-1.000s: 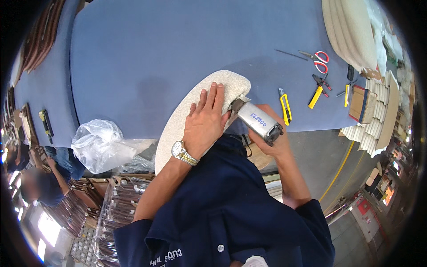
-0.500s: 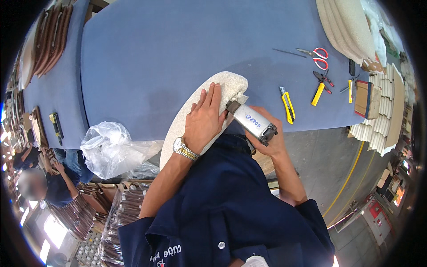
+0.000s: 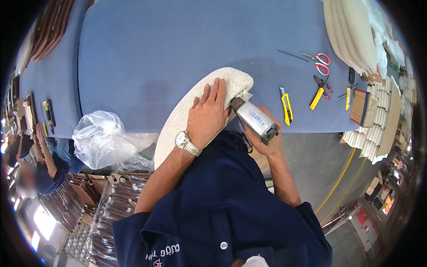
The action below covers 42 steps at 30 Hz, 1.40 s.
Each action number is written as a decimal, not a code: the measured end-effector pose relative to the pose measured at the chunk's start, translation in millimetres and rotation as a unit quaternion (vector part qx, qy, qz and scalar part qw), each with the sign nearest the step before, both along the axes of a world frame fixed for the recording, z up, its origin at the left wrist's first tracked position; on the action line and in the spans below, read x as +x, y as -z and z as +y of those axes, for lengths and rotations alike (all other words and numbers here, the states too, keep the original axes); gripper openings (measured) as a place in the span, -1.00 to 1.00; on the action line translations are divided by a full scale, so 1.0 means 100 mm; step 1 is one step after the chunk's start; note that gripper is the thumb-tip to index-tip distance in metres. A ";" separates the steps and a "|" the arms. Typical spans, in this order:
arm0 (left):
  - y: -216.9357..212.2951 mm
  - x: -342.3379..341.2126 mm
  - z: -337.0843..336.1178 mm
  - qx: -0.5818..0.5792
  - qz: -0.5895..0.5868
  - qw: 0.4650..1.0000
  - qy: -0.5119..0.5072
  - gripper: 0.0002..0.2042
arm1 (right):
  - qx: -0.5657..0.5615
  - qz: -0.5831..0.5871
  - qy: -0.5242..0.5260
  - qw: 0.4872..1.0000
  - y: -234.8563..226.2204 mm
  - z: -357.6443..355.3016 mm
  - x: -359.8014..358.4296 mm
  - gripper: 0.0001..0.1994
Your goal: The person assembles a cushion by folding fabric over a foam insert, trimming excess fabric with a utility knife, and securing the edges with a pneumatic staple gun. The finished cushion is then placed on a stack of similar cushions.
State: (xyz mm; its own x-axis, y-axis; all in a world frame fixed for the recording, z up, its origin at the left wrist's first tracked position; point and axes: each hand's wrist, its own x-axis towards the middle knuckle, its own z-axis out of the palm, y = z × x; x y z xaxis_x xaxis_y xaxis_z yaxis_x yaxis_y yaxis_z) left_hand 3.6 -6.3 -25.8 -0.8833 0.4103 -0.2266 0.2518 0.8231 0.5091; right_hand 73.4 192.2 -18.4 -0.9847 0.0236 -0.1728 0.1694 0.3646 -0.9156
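A cream upholstered seat pad (image 3: 187,115), long and rounded at its far end, lies across the near edge of the blue worktop (image 3: 178,53), its near part hanging past the edge toward the person. The left hand (image 3: 208,116) lies flat on top of the pad with fingers stretched out and close together, pressing the fabric near the pad's far end; a metal wristwatch (image 3: 187,143) sits on that wrist. Just to the right of it, the right hand (image 3: 266,141) is closed around the grey body of a pneumatic staple gun (image 3: 254,119), whose nose touches the right-hand edge of the pad right beside the left hand's fingertips. Farther right on the worktop, apart from the hands, lie a yellow utility knife (image 3: 286,106), yellow-handled pliers (image 3: 318,92) and red-handled scissors (image 3: 319,62). A crumpled clear plastic bag (image 3: 101,137) sits at the worktop's near edge, left of the pad. More cream pads (image 3: 351,35) are stacked at the far right corner, and a pile of pale flat pieces (image 3: 378,120) stands off the right end.
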 end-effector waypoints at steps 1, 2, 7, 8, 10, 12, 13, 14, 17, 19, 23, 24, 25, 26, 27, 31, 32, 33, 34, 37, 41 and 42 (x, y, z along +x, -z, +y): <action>-0.01 0.00 0.00 0.001 -0.002 1.000 0.000 -0.21 | 0.012 0.011 -0.012 1.000 -0.05 0.00 0.01 -0.50; -0.01 0.00 0.00 0.003 -0.006 1.000 0.000 -0.21 | 0.026 0.021 -0.024 0.999 -0.07 0.01 0.02 -0.52; -0.02 -0.02 -0.01 0.007 -0.016 1.000 0.008 -0.21 | -0.005 -0.003 -0.010 1.000 -0.11 -0.01 0.02 -0.48; -0.02 -0.01 -0.02 0.010 -0.018 1.000 0.009 -0.22 | -0.005 -0.007 -0.012 1.000 -0.11 -0.02 0.02 -0.48; 0.01 0.00 -0.01 0.004 -0.017 1.000 0.006 -0.21 | 0.005 -0.019 -0.020 1.000 -0.15 -0.04 -0.01 -0.48; 0.00 0.00 0.01 0.002 -0.025 1.000 0.003 -0.21 | 0.004 -0.024 -0.023 0.999 -0.16 -0.06 -0.04 -0.51; -0.01 -0.03 0.01 0.002 -0.034 0.999 0.001 -0.21 | -0.002 -0.022 -0.022 1.000 -0.16 -0.09 -0.05 -0.54; -0.03 -0.05 0.00 -0.002 -0.036 0.999 -0.002 -0.20 | -0.013 -0.014 -0.021 1.000 -0.15 -0.12 -0.06 -0.57; 0.01 -0.05 0.00 0.005 -0.020 1.000 -0.004 -0.16 | -0.022 -0.032 0.010 0.999 -0.09 -0.12 -0.02 -0.48; -0.01 -0.04 -0.03 0.003 -0.019 1.000 -0.006 -0.16 | -0.031 -0.025 0.011 0.999 -0.03 -0.11 0.02 -0.47; -0.05 -0.05 -0.02 0.025 -0.056 0.998 -0.014 -0.14 | -0.017 -0.005 -0.016 1.000 -0.15 -0.11 0.05 -0.56; -0.04 -0.04 -0.02 0.023 -0.051 0.998 -0.011 -0.14 | -0.023 -0.006 -0.016 1.000 -0.16 -0.11 0.06 -0.56; -0.02 -0.04 -0.03 0.021 -0.046 0.999 -0.009 -0.13 | -0.028 -0.006 -0.016 0.999 -0.16 -0.11 0.06 -0.56; 0.00 -0.03 -0.03 0.021 -0.044 0.999 -0.008 -0.12 | -0.032 -0.009 -0.017 0.999 -0.16 -0.11 0.06 -0.56; 0.01 -0.03 -0.03 0.025 -0.047 0.999 -0.010 -0.13 | -0.026 -0.015 -0.023 0.999 -0.18 -0.10 0.05 -0.56; 0.06 0.03 -0.02 0.017 -0.042 0.999 -0.018 -0.14 | -0.009 -0.044 -0.046 0.998 -0.24 -0.08 -0.02 -0.54; 0.06 0.06 0.00 0.010 -0.037 0.999 -0.018 -0.15 | -0.006 -0.052 -0.049 0.997 -0.25 -0.07 -0.02 -0.52; 0.08 0.07 0.02 0.009 -0.033 0.999 -0.019 -0.15 | -0.006 -0.070 -0.039 0.997 -0.24 -0.07 -0.01 -0.53; 0.10 0.07 0.04 0.007 -0.029 0.999 -0.019 -0.16 | -0.006 -0.089 -0.029 0.996 -0.22 -0.08 0.01 -0.54; 0.04 0.04 0.05 0.010 -0.051 0.998 -0.019 -0.07 | -0.016 -0.079 -0.025 0.996 -0.16 -0.10 0.03 -0.56; -0.08 -0.15 -0.20 0.080 -0.126 0.984 0.097 0.00 | 0.000 -0.033 -0.048 0.998 -0.05 -0.09 0.10 -0.49; 0.06 -0.25 -0.39 0.216 -0.209 0.948 0.106 -0.14 | -0.015 -0.019 -0.025 0.999 -0.05 -0.11 0.10 -0.45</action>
